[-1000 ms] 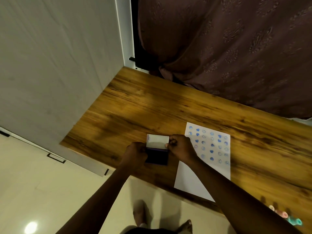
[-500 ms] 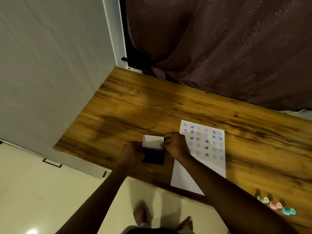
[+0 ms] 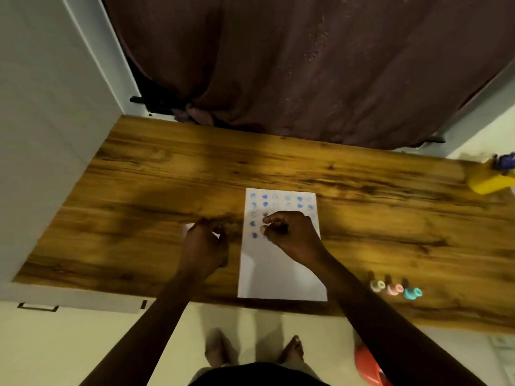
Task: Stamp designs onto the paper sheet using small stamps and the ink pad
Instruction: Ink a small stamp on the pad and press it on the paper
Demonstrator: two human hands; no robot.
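Observation:
The white paper sheet (image 3: 278, 271) lies on the wooden table (image 3: 362, 190), with rows of blue stamped marks on its upper half. My right hand (image 3: 292, 232) hovers over those marks with its fingers pinched on a small stamp (image 3: 262, 228); only a pale tip of it shows. Just left of the sheet, my left hand (image 3: 204, 243) is curled over the ink pad (image 3: 189, 227), hiding all but a white corner. Three small stamps (image 3: 395, 289), yellow, pink and teal, stand in a row near the front edge to the right.
A yellow container (image 3: 490, 178) with something purple in it sits at the far right of the table. A dark curtain (image 3: 306, 65) hangs behind the table and a white wall panel stands at left. My bare feet and an orange object (image 3: 367, 363) are on the floor below.
My right hand has left the ink pad and moved right onto the paper sheet. My left hand now covers the pad. The view has swung right, so the stamps and yellow container show.

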